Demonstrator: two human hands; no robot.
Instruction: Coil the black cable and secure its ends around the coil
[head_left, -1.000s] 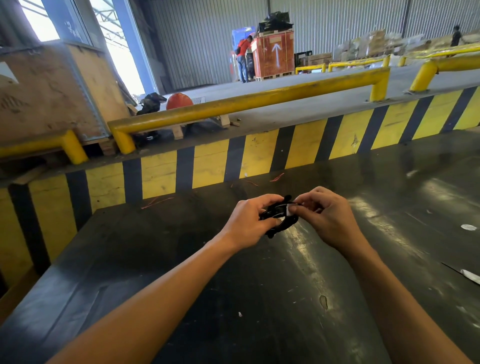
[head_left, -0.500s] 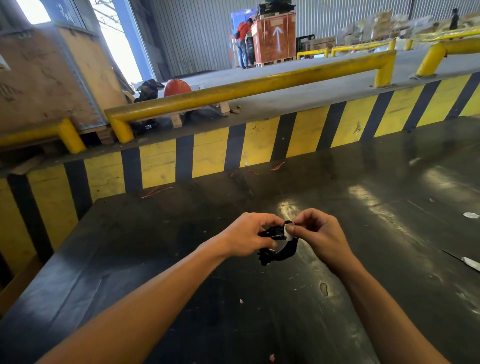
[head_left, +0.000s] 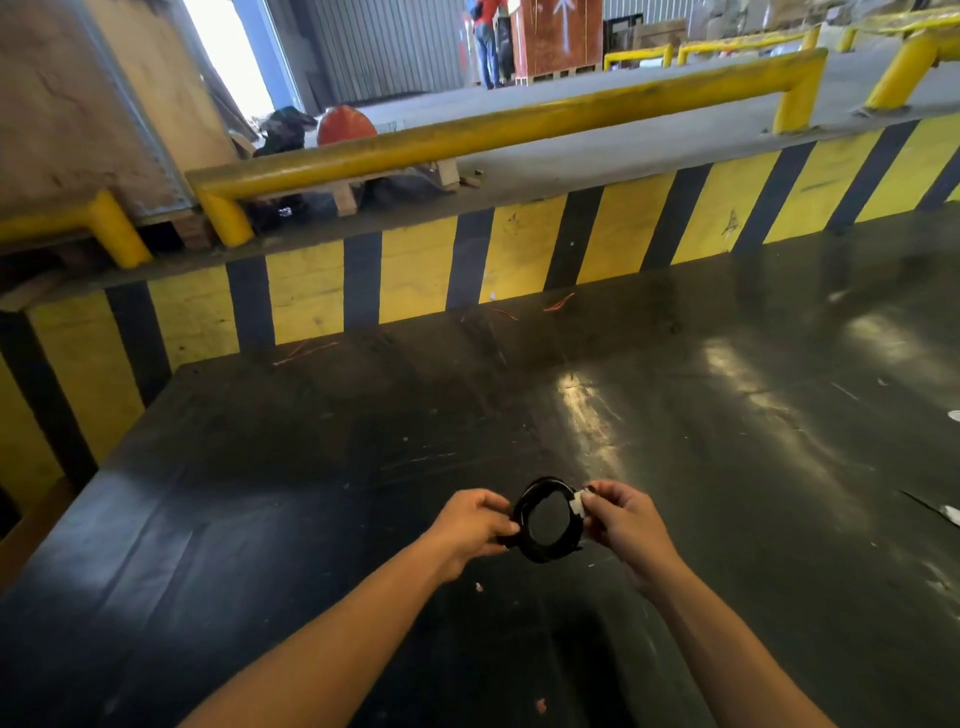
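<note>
The black cable (head_left: 540, 553) is wound into a small round coil, held flat and facing me just above the dark table (head_left: 311, 493). My left hand (head_left: 472, 525) pinches the coil's left side. My right hand (head_left: 626, 519) pinches its upper right side, where a small white connector (head_left: 577, 505) sits between thumb and fingers. A short black end sticks out at the coil's lower left, below my left thumb. The coil's hole is open and the table shows through it.
A yellow and black striped wall (head_left: 519, 254) runs along the table's far edge, with yellow pipe rails (head_left: 493, 132) above it. Thin orange wire scraps (head_left: 558, 303) lie by the wall. White scraps (head_left: 950, 512) lie at the right edge. A person (head_left: 485, 41) stands far back.
Both hands came down and toward me with the coil. The coil turned from a squeezed bundle to an open ring facing me, and my hands moved slightly apart.
</note>
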